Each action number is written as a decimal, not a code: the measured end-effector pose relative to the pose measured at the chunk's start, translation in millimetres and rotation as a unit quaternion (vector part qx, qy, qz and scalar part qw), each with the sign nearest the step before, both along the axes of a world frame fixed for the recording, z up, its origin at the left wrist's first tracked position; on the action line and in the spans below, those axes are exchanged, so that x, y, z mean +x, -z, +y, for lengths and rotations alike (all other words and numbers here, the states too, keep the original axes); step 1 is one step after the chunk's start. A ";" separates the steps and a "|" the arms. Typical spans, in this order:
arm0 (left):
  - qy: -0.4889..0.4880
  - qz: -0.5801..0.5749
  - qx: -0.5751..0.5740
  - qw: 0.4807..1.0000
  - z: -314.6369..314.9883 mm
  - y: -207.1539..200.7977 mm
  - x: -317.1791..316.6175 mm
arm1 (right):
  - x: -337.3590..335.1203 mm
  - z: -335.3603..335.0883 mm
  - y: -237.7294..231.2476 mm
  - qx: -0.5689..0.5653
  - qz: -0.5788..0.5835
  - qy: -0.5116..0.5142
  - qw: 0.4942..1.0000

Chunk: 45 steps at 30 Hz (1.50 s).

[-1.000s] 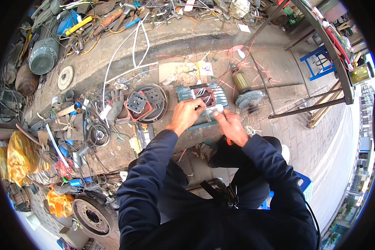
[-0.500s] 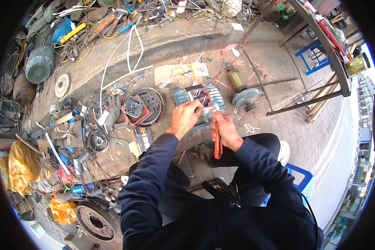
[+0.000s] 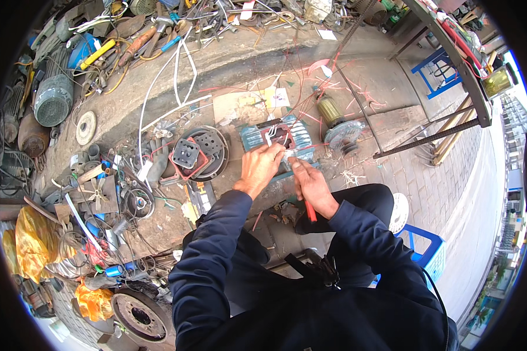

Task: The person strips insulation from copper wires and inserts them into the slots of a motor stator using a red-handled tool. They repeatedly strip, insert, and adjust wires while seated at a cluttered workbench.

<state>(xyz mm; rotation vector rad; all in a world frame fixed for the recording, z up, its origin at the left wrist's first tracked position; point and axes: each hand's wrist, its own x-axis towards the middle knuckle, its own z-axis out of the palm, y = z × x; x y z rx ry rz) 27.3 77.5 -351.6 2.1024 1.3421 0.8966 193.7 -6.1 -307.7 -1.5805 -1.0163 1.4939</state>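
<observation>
One red-handled tool (image 3: pixel 310 211) in right hand (image 3: pixel 313 186) (working end obscured).

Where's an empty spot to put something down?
Brick paving looks bare between the ribbed steel bar and the blue plastic stool. Bare concrete also shows between the pale round disc and the thin white strip. It's crowded at the finned motor housing, where the left hand and right hand are, and around the fan.

Left hand (image 3: pixel 260 168) was back-side up, fingertips (image 3: pixel 278 150) bunched in a pinch. Right hand (image 3: pixel 315 186) was just beside it, fingers (image 3: pixel 300 188) curled in a grip, thumb (image 3: pixel 301 168) pointing forward. Both dark-sleeved arms (image 3: pixel 208 245) angled forward and inward, wrists (image 3: pixel 245 188) bare. Legs (image 3: pixel 360 207) were spread apart below, knees (image 3: pixel 380 199) bent.
</observation>
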 end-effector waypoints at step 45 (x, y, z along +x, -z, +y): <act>0.007 -0.024 0.018 1.000 -2.7 2.5 -0.6 | 3.9 18.8 -2.1 -0.085 0.268 0.196 0.939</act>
